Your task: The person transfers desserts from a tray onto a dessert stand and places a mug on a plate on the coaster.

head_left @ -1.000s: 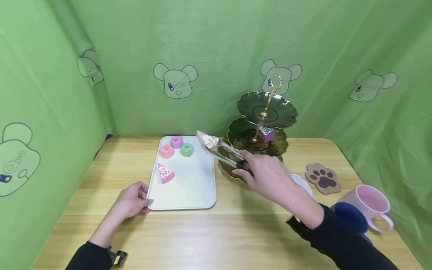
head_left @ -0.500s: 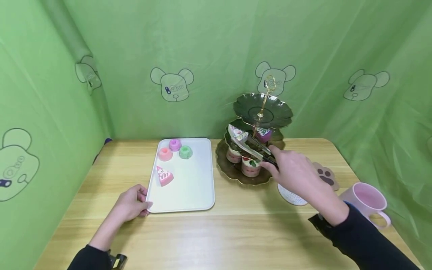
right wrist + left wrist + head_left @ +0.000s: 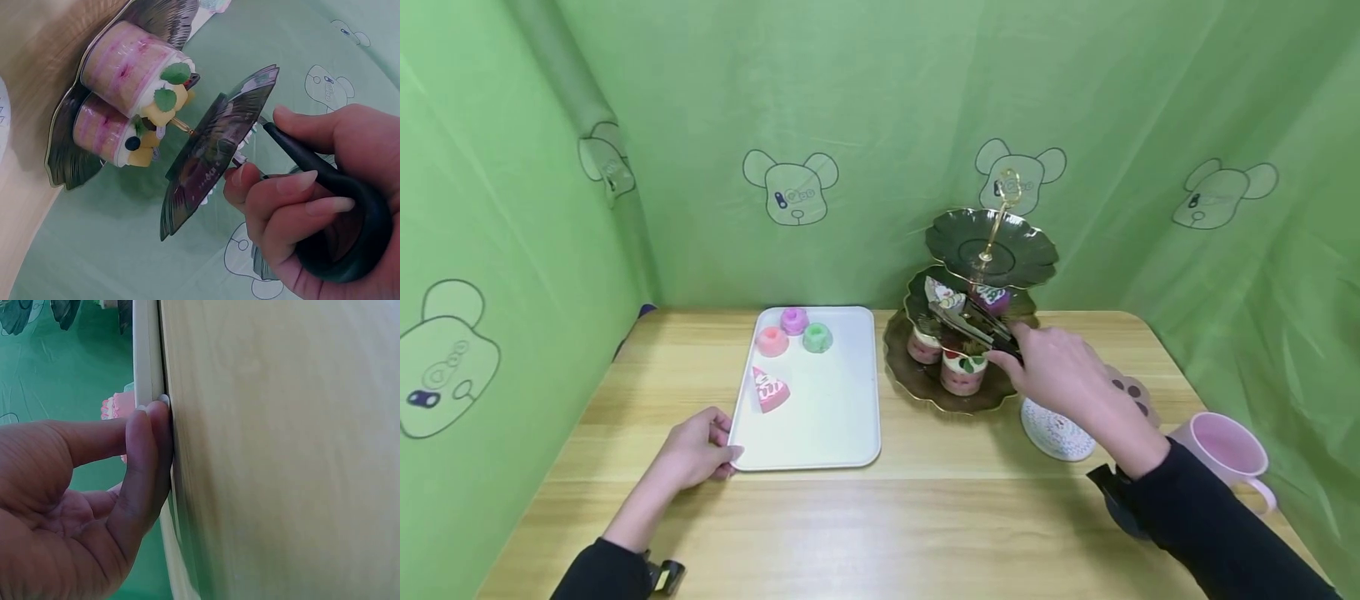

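My left hand (image 3: pixel 692 450) pinches the near left corner of a white tray (image 3: pixel 831 425). On the tray lie a pink cake slice (image 3: pixel 770 390) and three ring-shaped toy cakes, one of them green (image 3: pixel 817 337). My right hand (image 3: pixel 1063 371) holds black-handled tongs (image 3: pixel 300 153) at the three-tier stand (image 3: pixel 992 237). Their tips are at a white-topped cake slice (image 3: pixel 942 293) on the middle tier, beside a purple cake (image 3: pixel 992 298). In the right wrist view, the middle plate mostly hides that slice and the tong tips.
Two layered dessert cups, one in front (image 3: pixel 962 375), stand on the bottom tier. Right of the stand lie a round speckled coaster (image 3: pixel 1056 429) and a paw-shaped coaster (image 3: pixel 1138 392), partly behind my arm. A pink mug (image 3: pixel 1225 450) stands at the table's right edge.
My right hand has carried the white-topped slice in the tongs from over the tray's right edge rightward to the middle tier. The left hand stays on the tray corner.
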`<action>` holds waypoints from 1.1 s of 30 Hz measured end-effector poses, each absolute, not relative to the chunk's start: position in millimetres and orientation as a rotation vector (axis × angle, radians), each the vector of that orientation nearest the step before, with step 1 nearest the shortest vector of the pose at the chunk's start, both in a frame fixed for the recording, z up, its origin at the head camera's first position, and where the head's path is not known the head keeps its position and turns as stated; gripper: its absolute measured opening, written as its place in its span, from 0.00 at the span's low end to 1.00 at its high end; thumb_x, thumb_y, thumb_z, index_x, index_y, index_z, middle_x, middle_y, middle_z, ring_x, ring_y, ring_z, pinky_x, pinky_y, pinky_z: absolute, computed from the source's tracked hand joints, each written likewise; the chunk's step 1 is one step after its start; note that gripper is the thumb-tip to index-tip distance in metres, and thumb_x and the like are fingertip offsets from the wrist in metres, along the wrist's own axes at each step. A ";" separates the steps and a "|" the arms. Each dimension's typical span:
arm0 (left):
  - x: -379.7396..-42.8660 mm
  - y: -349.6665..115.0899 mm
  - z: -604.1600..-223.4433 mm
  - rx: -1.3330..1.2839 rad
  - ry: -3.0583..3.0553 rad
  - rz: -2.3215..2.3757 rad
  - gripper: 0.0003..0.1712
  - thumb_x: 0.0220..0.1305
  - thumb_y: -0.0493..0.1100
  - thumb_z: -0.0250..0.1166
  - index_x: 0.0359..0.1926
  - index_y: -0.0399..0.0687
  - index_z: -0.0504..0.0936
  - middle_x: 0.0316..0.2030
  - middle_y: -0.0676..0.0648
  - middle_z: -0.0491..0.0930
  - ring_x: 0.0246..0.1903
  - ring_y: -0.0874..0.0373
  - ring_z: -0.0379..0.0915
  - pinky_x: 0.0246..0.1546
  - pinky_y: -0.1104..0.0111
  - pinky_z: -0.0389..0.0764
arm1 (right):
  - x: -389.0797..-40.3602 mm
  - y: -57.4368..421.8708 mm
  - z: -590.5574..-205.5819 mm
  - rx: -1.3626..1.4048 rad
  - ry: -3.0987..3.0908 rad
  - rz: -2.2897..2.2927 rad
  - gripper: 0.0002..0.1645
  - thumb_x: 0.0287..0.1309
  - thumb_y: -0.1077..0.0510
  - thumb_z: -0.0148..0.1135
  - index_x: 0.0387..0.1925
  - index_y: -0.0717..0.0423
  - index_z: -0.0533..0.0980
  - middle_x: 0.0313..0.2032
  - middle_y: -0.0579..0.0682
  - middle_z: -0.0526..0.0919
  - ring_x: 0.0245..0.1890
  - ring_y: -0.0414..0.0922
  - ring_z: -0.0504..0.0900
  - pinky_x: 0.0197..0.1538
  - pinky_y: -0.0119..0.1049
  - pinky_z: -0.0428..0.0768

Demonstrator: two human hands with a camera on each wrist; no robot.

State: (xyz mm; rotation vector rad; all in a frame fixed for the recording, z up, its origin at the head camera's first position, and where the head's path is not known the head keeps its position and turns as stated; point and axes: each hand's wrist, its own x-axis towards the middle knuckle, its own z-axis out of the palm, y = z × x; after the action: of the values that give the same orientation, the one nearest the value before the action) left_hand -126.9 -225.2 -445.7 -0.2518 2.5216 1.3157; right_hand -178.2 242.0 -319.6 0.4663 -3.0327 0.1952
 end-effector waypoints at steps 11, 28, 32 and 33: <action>-127.3 -224.8 -444.6 -0.248 2.525 1.322 0.19 0.64 0.25 0.69 0.52 0.27 0.72 0.38 0.37 0.78 0.25 0.52 0.82 0.27 0.63 0.93 | -185.5 236.8 -316.7 0.451 -3.096 0.232 0.35 0.76 0.37 0.58 0.54 0.68 0.77 0.23 0.54 0.76 0.21 0.50 0.75 0.22 0.44 0.74; -127.5 -225.0 -444.9 -0.252 2.523 1.312 0.20 0.64 0.25 0.69 0.52 0.27 0.72 0.38 0.37 0.77 0.26 0.52 0.83 0.28 0.62 0.93 | -148.8 237.3 -298.1 0.472 -2.997 0.245 0.46 0.73 0.33 0.60 0.68 0.70 0.70 0.16 0.48 0.68 0.14 0.46 0.67 0.14 0.39 0.64; -127.3 -225.0 -446.2 -0.249 2.525 1.321 0.19 0.64 0.24 0.69 0.52 0.27 0.72 0.37 0.38 0.78 0.25 0.53 0.83 0.27 0.62 0.93 | -131.6 229.3 -295.6 0.466 -2.948 0.218 0.51 0.70 0.29 0.61 0.71 0.70 0.69 0.16 0.47 0.69 0.14 0.46 0.69 0.13 0.39 0.65; -127.1 -225.0 -446.4 -0.246 2.528 1.320 0.19 0.64 0.24 0.69 0.52 0.27 0.72 0.37 0.38 0.78 0.25 0.53 0.83 0.27 0.62 0.93 | -127.8 226.1 -295.1 0.472 -2.938 0.216 0.52 0.69 0.29 0.62 0.71 0.69 0.69 0.17 0.47 0.70 0.15 0.46 0.70 0.13 0.40 0.67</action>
State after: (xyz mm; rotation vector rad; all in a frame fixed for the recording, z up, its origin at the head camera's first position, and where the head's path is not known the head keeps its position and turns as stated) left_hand -127.1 -225.0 -446.4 -0.2460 2.5278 1.3197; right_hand -127.8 226.1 -295.1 0.4715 -2.9379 0.2156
